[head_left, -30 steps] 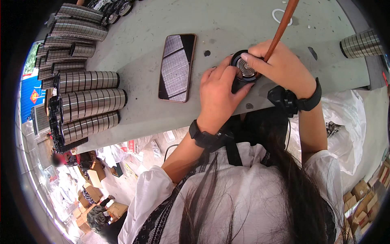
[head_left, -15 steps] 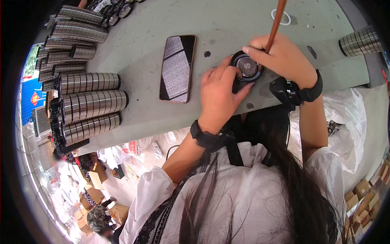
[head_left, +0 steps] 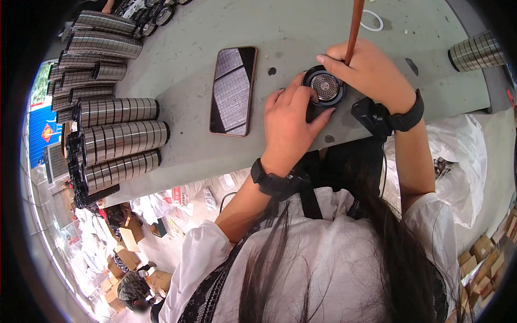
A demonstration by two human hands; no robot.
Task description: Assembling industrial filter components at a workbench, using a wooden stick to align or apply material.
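Observation:
A round metal sink strainer (head_left: pixel 325 88) with a perforated centre and a dark rim lies on the table in front of me. My left hand (head_left: pixel 291 116) is closed around its left and near side, thumb at the near edge and fingers at the far left. A slim brown stick (head_left: pixel 355 27) rises from my right hand (head_left: pixel 371 72), which grips it just beyond the strainer's right edge. Its lower end is hidden by the fingers and the strainer's rim. Black straps with small boxes sit on both wrists.
A phone (head_left: pixel 233 91) lies left of my hands. Long stacks of shiny metal pieces (head_left: pixel 125 135) line the table's left side, and another stack (head_left: pixel 478 53) lies at the right edge. Beyond my right hand is a white ring (head_left: pixel 372 20). A person (head_left: pixel 134 290) is low at left.
The stick has tipped more upright, its top going left. My right hand has shifted slightly left and up. My left hand keeps its hold on the strainer.

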